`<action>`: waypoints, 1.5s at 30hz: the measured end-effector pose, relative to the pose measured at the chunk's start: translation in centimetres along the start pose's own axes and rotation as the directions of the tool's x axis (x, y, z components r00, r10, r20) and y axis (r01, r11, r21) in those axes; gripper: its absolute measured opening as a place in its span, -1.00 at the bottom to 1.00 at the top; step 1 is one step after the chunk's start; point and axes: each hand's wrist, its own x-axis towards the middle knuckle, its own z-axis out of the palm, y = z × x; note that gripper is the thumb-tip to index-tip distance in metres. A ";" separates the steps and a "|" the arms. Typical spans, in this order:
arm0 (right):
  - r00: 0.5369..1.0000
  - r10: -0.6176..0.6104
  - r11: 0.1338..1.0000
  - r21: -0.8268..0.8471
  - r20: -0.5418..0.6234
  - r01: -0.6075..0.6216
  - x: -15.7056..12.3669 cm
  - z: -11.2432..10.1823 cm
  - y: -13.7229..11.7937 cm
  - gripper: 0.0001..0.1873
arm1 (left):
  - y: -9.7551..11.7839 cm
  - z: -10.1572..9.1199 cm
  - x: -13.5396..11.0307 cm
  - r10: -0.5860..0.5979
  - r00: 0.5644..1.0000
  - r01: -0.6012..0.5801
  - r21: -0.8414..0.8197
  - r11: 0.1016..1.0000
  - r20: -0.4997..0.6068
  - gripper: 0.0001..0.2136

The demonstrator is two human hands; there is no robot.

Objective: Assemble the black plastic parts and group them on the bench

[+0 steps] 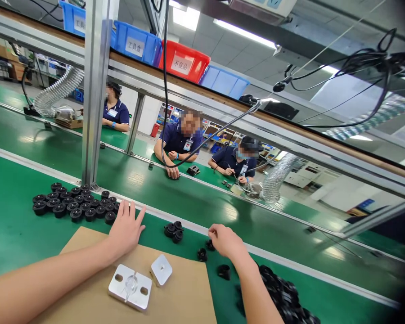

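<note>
My left hand (126,227) lies with fingers spread at the right end of a group of black round parts (76,215), which stand in close rows on the green bench. My right hand (227,241) has its fingers curled beside a small black part (209,245); the fingertips are hidden, so a hold on it is unclear. Close by are two more black parts, one (201,255) to the left and one (223,272) below. Between my hands sits a small cluster of black parts (174,231). A slotted metal block (130,287) and a smaller metal plate (162,270) rest on brown cardboard (185,297).
A heap of black parts (280,292) lies beneath my right forearm. An aluminium post (96,90) rises behind the round parts. Across the green conveyor (202,198) several co-workers sit. A black cable (165,90) hangs ahead; blue and red bins (185,60) line the shelf above.
</note>
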 end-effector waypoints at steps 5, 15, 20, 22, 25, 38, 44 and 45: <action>0.986 -0.002 1.000 -0.008 0.167 0.004 0.3 0.6 2.7 -0.39 | -0.2 1.3 0.2 0.087 0.996 -0.085 -0.130 0.988 0.009 -0.46; 0.996 -0.042 0.990 0.139 0.081 0.031 1.7 1.6 1.4 -0.84 | -1.1 3.2 0.8 -0.003 1.000 0.021 -0.818 0.574 0.023 -0.38; 0.962 -0.273 0.878 0.405 -0.016 0.256 -1.0 1.3 -4.0 -0.75 | -1.4 3.5 1.2 -0.048 0.995 0.099 -0.861 0.498 0.086 -0.45; 0.922 -0.376 0.761 0.536 -0.095 0.366 -2.1 2.1 -6.5 -0.73 | -1.5 3.3 1.4 -0.047 0.994 0.106 -0.877 0.468 0.095 -0.60; 0.833 -0.418 0.614 0.564 -0.362 0.552 -2.8 4.2 -8.9 -0.71 | -1.4 2.3 1.5 -0.039 0.992 0.123 -0.903 0.411 0.117 -0.70; 0.359 -0.491 0.428 0.139 -0.794 0.893 -2.0 10.5 -8.6 -0.63 | 2.8 -0.5 0.0 -0.023 0.995 0.093 -0.996 0.011 0.093 -0.69; 0.379 -0.494 0.417 0.169 -0.782 0.893 -1.9 10.9 -8.8 -0.65 | 2.3 0.0 0.1 0.009 0.998 0.067 -0.997 0.036 0.067 -0.63; 0.379 -0.497 0.416 0.169 -0.781 0.893 -1.9 11.0 -8.7 -0.65 | 2.2 0.0 0.1 0.013 0.998 0.068 -0.997 0.043 0.069 -0.62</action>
